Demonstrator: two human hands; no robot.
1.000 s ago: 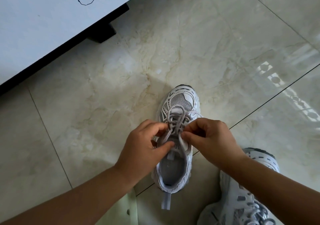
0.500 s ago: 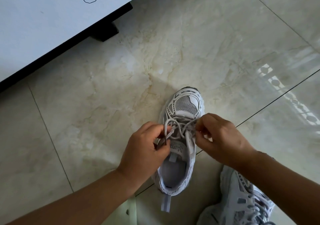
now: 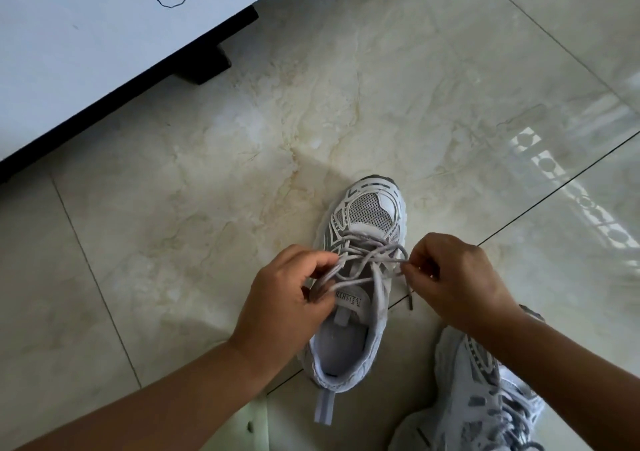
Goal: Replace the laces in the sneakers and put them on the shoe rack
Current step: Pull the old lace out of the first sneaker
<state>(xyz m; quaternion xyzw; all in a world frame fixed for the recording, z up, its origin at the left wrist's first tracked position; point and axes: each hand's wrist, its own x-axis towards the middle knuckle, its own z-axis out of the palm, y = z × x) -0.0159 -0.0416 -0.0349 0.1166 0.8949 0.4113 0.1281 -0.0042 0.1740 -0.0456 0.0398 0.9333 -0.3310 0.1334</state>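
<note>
A white and grey sneaker (image 3: 367, 215) stands on the marble floor, toe pointing away from me. Its grey lace (image 3: 372, 260) is loose and stretched sideways across the tongue. My left hand (image 3: 287, 298) pinches one lace strand on the left side of the shoe. On the right side, my right hand (image 3: 453, 277) pinches the other strand, and a lace end hangs below it. A second sneaker (image 3: 485, 398) with grey laces lies at the lower right, partly under my right forearm.
A white cabinet (image 3: 86, 52) with a dark base and a black foot (image 3: 204, 66) runs across the upper left. Glossy marble tiles (image 3: 398, 97) with dark grout lines cover the floor. A pale green garment (image 3: 252, 426) shows at the bottom edge.
My hands have pulled apart, drawing the lace strands out sideways. A lace end now hangs free under my right hand.
</note>
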